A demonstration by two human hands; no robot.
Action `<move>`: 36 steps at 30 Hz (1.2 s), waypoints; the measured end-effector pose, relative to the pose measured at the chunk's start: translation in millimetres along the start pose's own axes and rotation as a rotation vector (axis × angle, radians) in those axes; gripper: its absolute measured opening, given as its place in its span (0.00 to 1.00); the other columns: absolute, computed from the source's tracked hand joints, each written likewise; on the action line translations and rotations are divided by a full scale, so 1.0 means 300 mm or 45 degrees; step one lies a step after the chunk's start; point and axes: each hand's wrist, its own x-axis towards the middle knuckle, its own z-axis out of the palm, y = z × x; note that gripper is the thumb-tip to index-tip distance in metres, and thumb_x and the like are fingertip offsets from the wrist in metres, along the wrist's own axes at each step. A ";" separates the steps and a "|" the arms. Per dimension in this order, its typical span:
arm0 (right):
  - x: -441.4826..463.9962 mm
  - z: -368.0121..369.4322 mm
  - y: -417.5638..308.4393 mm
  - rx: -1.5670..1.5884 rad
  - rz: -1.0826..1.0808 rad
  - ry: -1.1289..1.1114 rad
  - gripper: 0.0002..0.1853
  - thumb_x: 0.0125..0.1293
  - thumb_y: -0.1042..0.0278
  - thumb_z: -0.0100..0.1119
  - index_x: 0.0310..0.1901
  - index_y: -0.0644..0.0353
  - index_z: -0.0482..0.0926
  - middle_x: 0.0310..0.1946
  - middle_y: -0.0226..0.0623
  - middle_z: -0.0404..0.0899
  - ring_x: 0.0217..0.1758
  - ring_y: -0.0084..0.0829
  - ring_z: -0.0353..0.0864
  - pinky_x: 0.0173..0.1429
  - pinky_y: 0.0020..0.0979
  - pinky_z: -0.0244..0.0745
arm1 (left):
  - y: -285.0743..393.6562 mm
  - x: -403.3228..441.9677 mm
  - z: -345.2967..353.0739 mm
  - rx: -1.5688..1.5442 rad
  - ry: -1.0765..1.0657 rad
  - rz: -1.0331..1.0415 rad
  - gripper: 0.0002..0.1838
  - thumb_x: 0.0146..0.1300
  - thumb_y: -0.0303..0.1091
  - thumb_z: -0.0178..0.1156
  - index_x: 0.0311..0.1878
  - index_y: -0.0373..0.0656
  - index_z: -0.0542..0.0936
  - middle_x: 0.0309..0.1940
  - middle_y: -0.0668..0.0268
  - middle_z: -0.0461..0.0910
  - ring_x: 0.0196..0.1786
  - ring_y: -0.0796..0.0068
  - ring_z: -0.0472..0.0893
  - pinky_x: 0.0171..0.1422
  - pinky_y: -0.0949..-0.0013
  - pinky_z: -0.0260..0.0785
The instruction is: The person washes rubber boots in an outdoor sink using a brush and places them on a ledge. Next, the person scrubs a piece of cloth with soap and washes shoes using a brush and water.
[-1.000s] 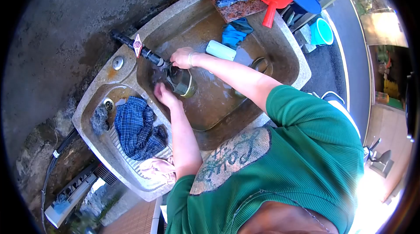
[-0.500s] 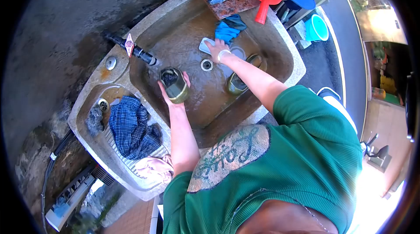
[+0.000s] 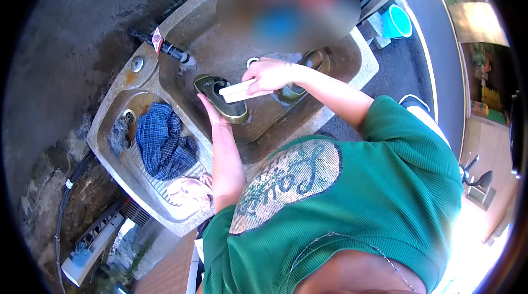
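Over the stone basin (image 3: 352, 77), my left hand (image 3: 212, 111) supports a dark green shoe (image 3: 234, 110) from below and behind, its opening facing up. My right hand (image 3: 269, 76) grips a white brush (image 3: 236, 92), whose bristled end is at the shoe's opening. A second green shoe (image 3: 293, 92) lies in the basin under my right forearm, partly hidden. Water runs from the black tap (image 3: 175, 52) with a pinkish handle, left of the held shoe.
In the smaller left basin (image 3: 113, 170) lie a blue checked cloth (image 3: 159, 140), a pale pink cloth (image 3: 190, 190) and a grey mesh clump (image 3: 119, 134). A turquoise bucket (image 3: 397, 21) stands beyond the sink. The basin's far part is blurred.
My right hand has picked up the white brush from beside the blue cloth and brought it to the shoe. The shoe in my left hand has turned from more upright to lying along the palm.
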 end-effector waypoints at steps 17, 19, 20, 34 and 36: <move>-0.076 0.255 -0.185 -0.794 -0.029 0.205 0.12 0.60 0.63 0.52 0.34 0.58 0.84 0.33 0.42 0.85 0.40 0.39 0.85 0.45 0.41 0.77 | -0.021 -0.158 0.086 0.340 -0.082 -0.019 0.42 0.63 0.74 0.37 0.63 0.47 0.70 0.55 0.63 0.77 0.57 0.62 0.76 0.65 0.57 0.67; -0.080 0.268 -0.160 -0.386 0.099 0.408 0.13 0.62 0.60 0.53 0.34 0.59 0.83 0.33 0.42 0.85 0.39 0.40 0.85 0.44 0.42 0.76 | -0.019 -0.186 0.097 0.340 -0.060 -0.019 0.43 0.61 0.76 0.38 0.63 0.47 0.70 0.56 0.62 0.76 0.57 0.61 0.76 0.64 0.56 0.67; -0.060 0.268 -0.124 -0.016 0.230 0.478 0.14 0.63 0.57 0.53 0.35 0.59 0.83 0.33 0.42 0.84 0.39 0.42 0.85 0.43 0.43 0.75 | -0.032 -0.190 0.104 0.326 -0.039 0.032 0.44 0.60 0.77 0.39 0.63 0.47 0.70 0.56 0.62 0.76 0.58 0.61 0.76 0.64 0.55 0.67; -0.017 0.344 0.027 -0.851 -0.160 0.631 0.18 0.57 0.64 0.56 0.47 0.63 0.75 0.43 0.32 0.81 0.53 0.31 0.69 0.47 0.34 0.69 | -0.106 -0.199 0.201 0.329 -0.151 0.054 0.40 0.62 0.71 0.46 0.63 0.45 0.71 0.57 0.58 0.76 0.58 0.60 0.76 0.65 0.55 0.67; 0.011 0.342 0.039 -0.845 -0.227 0.781 0.13 0.57 0.66 0.54 0.41 0.64 0.75 0.33 0.35 0.82 0.46 0.32 0.78 0.37 0.34 0.75 | -0.095 -0.171 0.190 0.339 -0.169 0.036 0.41 0.61 0.71 0.46 0.64 0.45 0.70 0.59 0.59 0.75 0.60 0.59 0.74 0.68 0.55 0.64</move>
